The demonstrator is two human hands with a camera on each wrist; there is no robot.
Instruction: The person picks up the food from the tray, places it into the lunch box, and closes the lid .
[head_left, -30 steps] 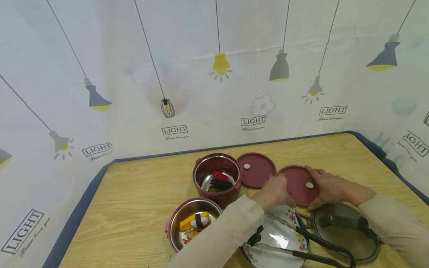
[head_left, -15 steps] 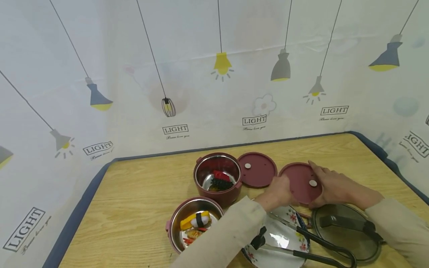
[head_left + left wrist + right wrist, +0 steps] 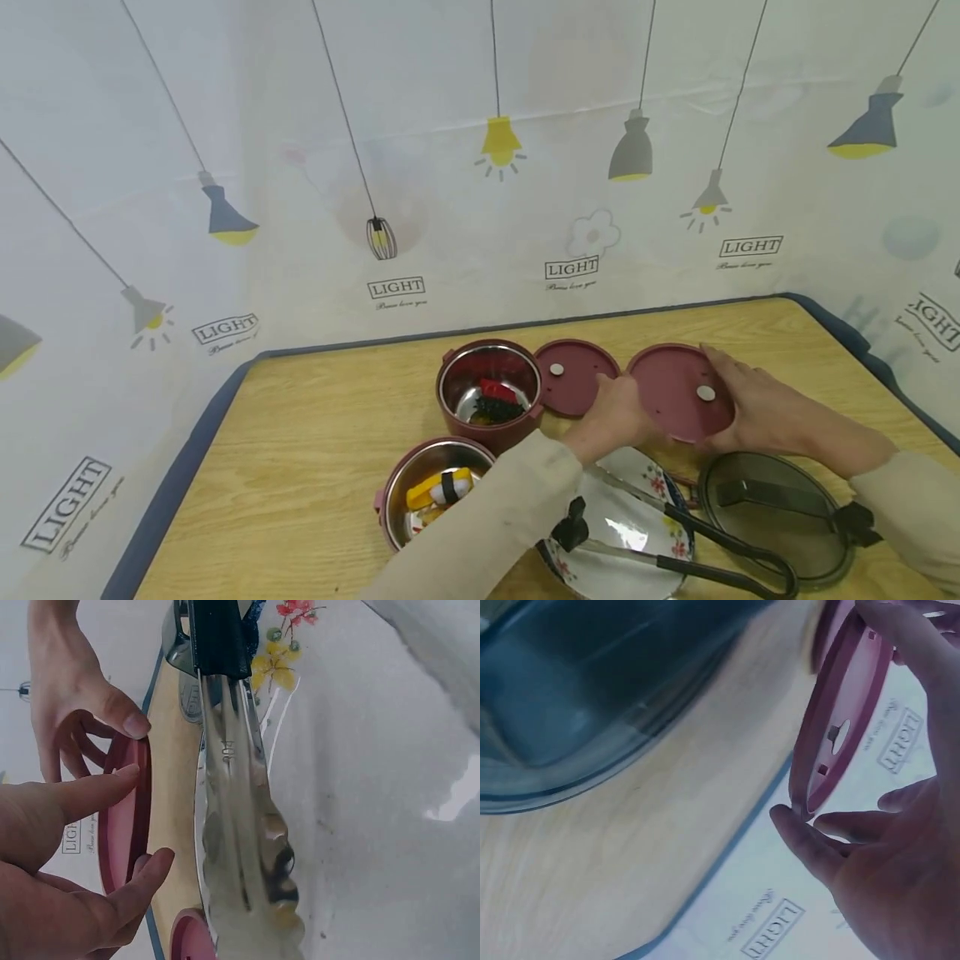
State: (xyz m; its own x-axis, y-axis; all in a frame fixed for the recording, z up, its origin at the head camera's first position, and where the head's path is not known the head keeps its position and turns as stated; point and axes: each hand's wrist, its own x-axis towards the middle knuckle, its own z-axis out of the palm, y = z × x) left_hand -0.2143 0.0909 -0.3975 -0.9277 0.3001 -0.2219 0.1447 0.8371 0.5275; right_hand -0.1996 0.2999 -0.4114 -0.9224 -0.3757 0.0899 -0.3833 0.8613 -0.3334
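A round maroon lid point(image 3: 675, 387) with a pale round button is held above the table between both hands. My left hand point(image 3: 618, 415) grips its left edge, thumb and fingers on the rim in the left wrist view. On the opposite edge, my right hand point(image 3: 772, 412) holds it, with fingertips point(image 3: 799, 832) against the rim. Behind my left hand lies a second maroon lid point(image 3: 577, 379) on the table. Nearby stand two maroon pots with steel insides: the back pot point(image 3: 476, 432) contains red and dark toy food, the front pot point(image 3: 384, 504) yellow and white toy sushi.
Under my forearms sits a flowered white plate point(image 3: 618, 521) with black-handled metal tongs point(image 3: 705, 529) across it. A glass lid point(image 3: 787, 546) with a dark handle lies to its right. The wooden table point(image 3: 300, 450) ends at a patterned cloth backdrop point(image 3: 450, 208).
Both hands have lifted the maroon lid slightly upward and to the right. The view has shifted a little; the pots, plate and tongs stay in place.
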